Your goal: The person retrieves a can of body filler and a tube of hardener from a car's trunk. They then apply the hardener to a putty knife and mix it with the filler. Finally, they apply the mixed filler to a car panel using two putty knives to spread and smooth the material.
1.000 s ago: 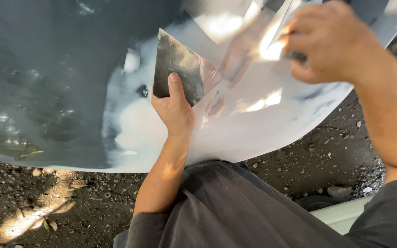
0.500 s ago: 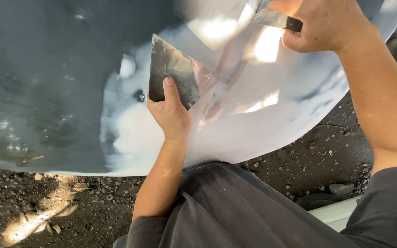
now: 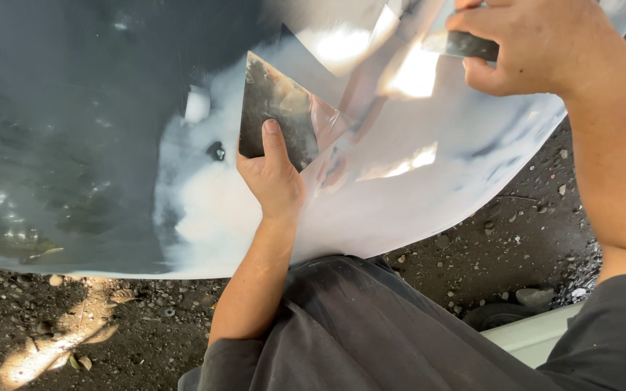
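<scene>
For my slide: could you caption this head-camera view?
Left hand holds a flat metal scraper against a glossy car panel; right hand grips a dark handle.

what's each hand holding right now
Left hand: closed on a flat metal spreader blade, thumb on its face.
Right hand: closed on a dark tool handle.

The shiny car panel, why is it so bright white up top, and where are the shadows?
Head view: sunlight glares off the panel beside the right hand, washing out detail; a smaller glare streak sits lower; the left hand and its scraper are sharp; the panel's left side is shaded and dark; the ground is mostly shadowed, with one sunlit patch.
</scene>
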